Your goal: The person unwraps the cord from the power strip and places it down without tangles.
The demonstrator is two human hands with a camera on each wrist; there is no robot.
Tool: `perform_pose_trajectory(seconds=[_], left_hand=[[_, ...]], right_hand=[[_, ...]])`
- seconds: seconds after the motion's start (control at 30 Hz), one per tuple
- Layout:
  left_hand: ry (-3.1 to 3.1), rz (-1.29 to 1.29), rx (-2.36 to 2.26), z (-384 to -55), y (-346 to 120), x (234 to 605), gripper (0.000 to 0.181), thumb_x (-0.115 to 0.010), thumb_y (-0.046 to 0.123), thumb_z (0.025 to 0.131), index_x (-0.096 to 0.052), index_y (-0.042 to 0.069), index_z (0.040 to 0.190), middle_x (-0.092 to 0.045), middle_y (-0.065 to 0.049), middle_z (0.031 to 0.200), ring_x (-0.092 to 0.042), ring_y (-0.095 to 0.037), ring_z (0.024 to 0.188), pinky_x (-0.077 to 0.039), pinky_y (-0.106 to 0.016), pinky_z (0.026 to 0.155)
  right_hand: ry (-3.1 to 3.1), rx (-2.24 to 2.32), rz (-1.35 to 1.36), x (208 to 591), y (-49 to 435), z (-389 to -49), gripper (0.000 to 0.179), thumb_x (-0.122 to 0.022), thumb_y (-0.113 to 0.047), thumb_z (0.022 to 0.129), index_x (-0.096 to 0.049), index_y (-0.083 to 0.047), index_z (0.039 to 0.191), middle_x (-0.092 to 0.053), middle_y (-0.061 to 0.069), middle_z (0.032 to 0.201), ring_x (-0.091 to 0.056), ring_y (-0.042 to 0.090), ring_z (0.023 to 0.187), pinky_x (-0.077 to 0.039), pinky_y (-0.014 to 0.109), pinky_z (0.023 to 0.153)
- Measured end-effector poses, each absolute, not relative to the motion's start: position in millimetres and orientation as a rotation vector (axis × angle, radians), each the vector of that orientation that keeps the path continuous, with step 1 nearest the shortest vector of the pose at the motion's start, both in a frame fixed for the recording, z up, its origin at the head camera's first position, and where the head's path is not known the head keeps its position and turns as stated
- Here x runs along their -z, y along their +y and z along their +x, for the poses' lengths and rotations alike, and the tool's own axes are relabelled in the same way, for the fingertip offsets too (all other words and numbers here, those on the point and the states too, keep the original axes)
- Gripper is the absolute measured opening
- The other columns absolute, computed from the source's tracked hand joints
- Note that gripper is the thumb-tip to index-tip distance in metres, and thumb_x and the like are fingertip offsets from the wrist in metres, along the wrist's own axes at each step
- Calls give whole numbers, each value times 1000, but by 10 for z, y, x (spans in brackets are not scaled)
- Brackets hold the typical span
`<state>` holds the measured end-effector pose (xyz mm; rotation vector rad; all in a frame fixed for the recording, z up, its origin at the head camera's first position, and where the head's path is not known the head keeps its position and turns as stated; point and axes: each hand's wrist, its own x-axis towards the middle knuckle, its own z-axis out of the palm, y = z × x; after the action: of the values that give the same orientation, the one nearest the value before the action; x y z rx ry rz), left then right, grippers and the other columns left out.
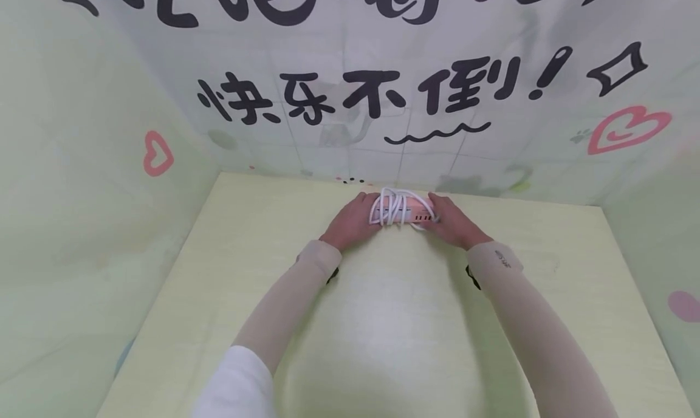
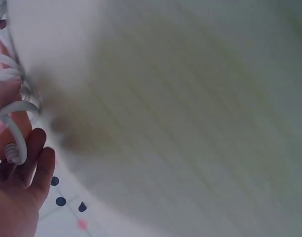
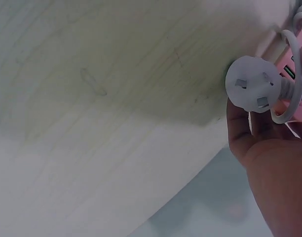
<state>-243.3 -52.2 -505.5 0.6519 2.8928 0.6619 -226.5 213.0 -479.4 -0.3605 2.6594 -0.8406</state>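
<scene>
Printed fabric, pale and lettered in black characters, forms the backdrop [image 1: 350, 47] behind a light yellow, wood-grained tabletop [image 1: 383, 321]. Two beige sleeves [image 1: 541, 327] reach across this surface toward its far edge. Beyond them, the left hand [image 1: 355, 220] and the right hand [image 1: 451, 220] grip opposite ends of a pink power strip [image 1: 420, 206], which lies crosswise near that edge, midway between the arms; whether it rests on the surface or sits just above it cannot be told. Each wrist view shows the thumb on the near face and the fingers round the other side, so that each hand pinches its end of the strip. White cord [image 1: 392, 205] is wound in several loops about the body. At the right end, a round three-pin plug [image 3: 254, 84] stands out beside the fingers. Good handling would probably call for even pressure from both hands, a level strip, thumbs pressing the loops against the casing lest they slip off, and the plug kept from catching on the tabletop.
</scene>
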Motion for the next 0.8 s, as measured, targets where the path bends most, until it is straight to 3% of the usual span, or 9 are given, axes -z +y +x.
perform_pose_trajectory(seconds=[0.27, 0.4, 0.53, 0.63, 0.8], left_hand=[[2768, 551, -1073, -2401, -630, 5083, 71, -79, 32, 88, -47, 15, 149, -61, -4, 138, -61, -18, 121, -51, -37, 107], [2695, 509, -1232, -2377, -679, 5093, 73, -81, 28, 87, -46, 20, 150, -62, 1, 135, -63, -15, 114, -55, -34, 99], [2692, 538, -1321, -2343, -703, 5070, 75, -83, 21, 85, -46, 20, 151, -60, 1, 128, -61, -14, 106, -56, -32, 93], [2730, 602, -1341, -2311, -708, 5031, 77, -84, 17, 84, -46, 16, 151, -57, -2, 127, -57, -14, 107, -56, -31, 95], [2869, 748, -1286, -2250, -722, 4985, 70, -84, 16, 85, -51, 12, 146, -52, -3, 142, -58, -16, 120, -56, -29, 101]], right_hand=[[2659, 927, -360, 4799, 2088, -2190, 75, -61, -19, 102, -20, 7, 159, -32, 31, 160, -30, 45, 150, -24, 59, 126], [2666, 974, -322, 4753, 2092, -2142, 75, -63, -23, 102, -23, 4, 159, -35, 28, 159, -38, 42, 144, -31, 59, 122], [2661, 1055, -296, 4632, 2103, -2102, 70, -65, -23, 101, -31, 0, 158, -50, 23, 146, -53, 34, 118, -49, 49, 101], [2656, 1094, -303, 4532, 2101, -2077, 68, -66, -24, 100, -35, -2, 157, -55, 18, 134, -55, 28, 99, -51, 37, 83], [2653, 1119, -322, 4429, 2095, -2005, 72, -67, -24, 100, -31, -2, 158, -51, 18, 137, -53, 27, 97, -50, 31, 79]])
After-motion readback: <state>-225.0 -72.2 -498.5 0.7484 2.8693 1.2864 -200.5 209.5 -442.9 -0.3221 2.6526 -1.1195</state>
